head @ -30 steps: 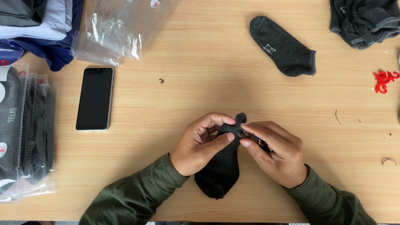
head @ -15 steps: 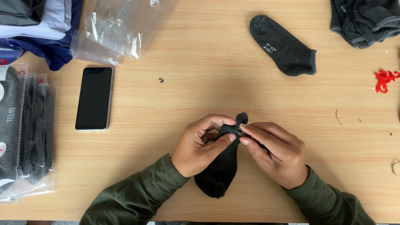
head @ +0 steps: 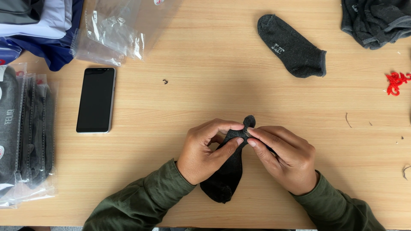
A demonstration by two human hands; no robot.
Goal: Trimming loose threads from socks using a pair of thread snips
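Packed socks (head: 23,137): a stack of dark socks in clear bags, lying at the far left edge of the counter (head: 205,98).
Folded clothes (head: 34,25): grey, white and blue fabric at the top left corner.
Phone (head: 96,99): black, screen dark, flat on the wood just right of the packed socks.
Empty bags (head: 115,30): crumpled clear plastic above the phone.
Left hand (head: 205,152): the fingers are closed in a pinch on the upper part of the dark sock, thumb against the fabric.
Dark sock (head: 227,175): held between both hands near the lower middle of the counter; its top end pokes up above the fingertips and its lower end rests on the wood between the wrists.
Handling: the sock looks light, soft and limp, so it will sag and fold wherever it is not supported; not fragile, not slippery. A pinch at the edge of the fabric, as here, seems the sure place to hold it.
Right hand (head: 284,160): fingers closed on the same upper part of the sock, tips meeting those of the left hand.
Loose grey sock (head: 293,47): lying flat, well apart, toward the top right.
Grey pile (head: 376,19): bunched dark fabric in the top right corner.
Red scrap (head: 396,82): a small red tangle at the right edge.
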